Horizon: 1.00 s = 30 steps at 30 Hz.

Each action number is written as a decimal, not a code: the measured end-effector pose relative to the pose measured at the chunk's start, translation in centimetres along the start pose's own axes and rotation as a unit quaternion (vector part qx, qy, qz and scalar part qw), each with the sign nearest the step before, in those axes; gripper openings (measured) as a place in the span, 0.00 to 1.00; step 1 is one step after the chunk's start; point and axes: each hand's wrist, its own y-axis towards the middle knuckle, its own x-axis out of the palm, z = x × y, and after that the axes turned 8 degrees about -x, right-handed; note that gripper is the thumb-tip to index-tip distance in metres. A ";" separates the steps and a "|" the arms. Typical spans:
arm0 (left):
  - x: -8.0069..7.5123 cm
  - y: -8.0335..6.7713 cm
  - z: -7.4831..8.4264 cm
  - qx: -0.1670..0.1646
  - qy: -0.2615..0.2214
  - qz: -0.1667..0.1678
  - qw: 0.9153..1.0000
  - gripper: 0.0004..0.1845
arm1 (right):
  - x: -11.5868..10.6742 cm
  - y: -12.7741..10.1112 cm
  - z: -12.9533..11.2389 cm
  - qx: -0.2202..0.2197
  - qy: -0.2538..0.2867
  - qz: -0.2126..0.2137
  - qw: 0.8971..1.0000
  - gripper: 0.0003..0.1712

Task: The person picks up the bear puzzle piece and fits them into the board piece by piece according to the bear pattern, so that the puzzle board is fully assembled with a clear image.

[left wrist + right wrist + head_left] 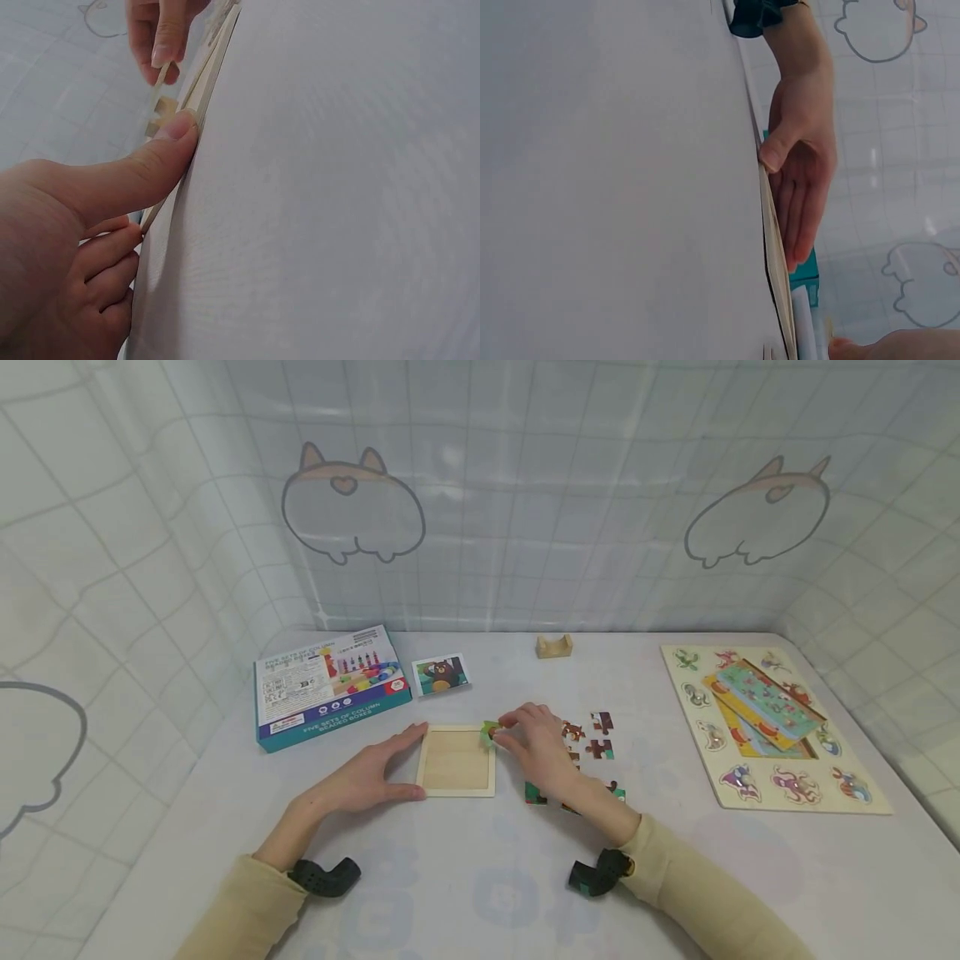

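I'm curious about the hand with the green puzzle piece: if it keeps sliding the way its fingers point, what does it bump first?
Probably the wooden tray. The right hand points left with the green piece at its top right corner.

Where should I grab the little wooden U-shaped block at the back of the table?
Take the small wooden U-shaped block by its two short outer ends, coming straight down from above with your fingers. It sits alone on the white table, notch facing up, so both ends are free, and the flat ends probably give a steadier pinch than the notch.
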 end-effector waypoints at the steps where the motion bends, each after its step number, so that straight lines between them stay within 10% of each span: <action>1: 0.0 0.0 0.0 0.000 -0.001 -0.001 1.000 0.52 | 0.2 0.1 -0.2 -0.001 0.002 -0.002 1.000 0.12; 30: 0.0 -0.1 0.3 0.001 -0.010 -0.002 1.000 0.51 | 5.6 2.8 -2.7 -0.017 -0.016 -0.053 0.998 0.13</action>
